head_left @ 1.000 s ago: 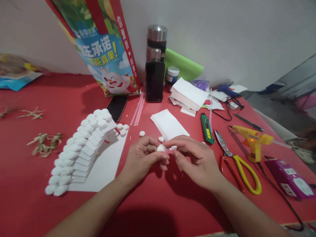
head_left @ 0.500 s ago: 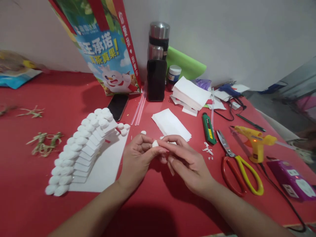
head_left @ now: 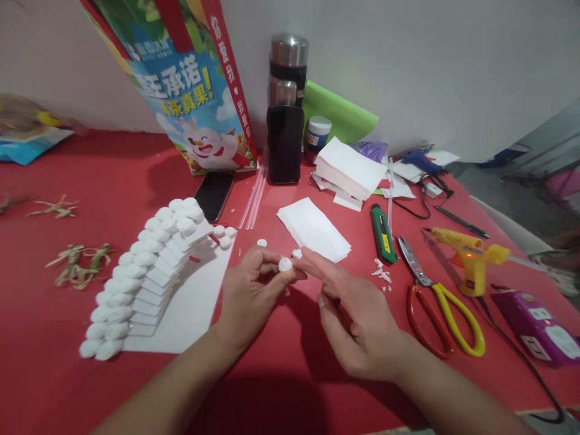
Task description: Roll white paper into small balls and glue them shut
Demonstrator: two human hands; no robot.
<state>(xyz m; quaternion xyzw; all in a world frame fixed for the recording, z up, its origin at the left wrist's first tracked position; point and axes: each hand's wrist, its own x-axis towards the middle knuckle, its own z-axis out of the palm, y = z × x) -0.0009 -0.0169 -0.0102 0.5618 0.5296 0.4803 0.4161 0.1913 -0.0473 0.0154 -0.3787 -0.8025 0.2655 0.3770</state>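
Note:
Between the thumb and fingers of my left hand (head_left: 249,290) is a small white disc (head_left: 285,264) with a faint swirl on its face; its exact material cannot be told. My right hand (head_left: 357,314) is beside it on the right, forefinger stretched toward the disc and thumb apart, with nothing visible in its grasp. Just behind the fingertips is another small white piece (head_left: 296,254). To the left, a curved stepped model of white cards (head_left: 151,293), edged with rows of white discs (head_left: 129,284), stands on a white sheet (head_left: 194,320).
Beyond my hands lie white cards (head_left: 312,229) and a propped black phone (head_left: 285,145). On the right are a green utility knife (head_left: 383,232), scissors (head_left: 423,281), a yellow glue gun (head_left: 471,257) and a purple power block (head_left: 534,326). A printed bag (head_left: 194,90) stands behind.
My right hand has drawn back slightly to the right and its thumb has come away from the disc. The disc in my left hand now shows its face more fully.

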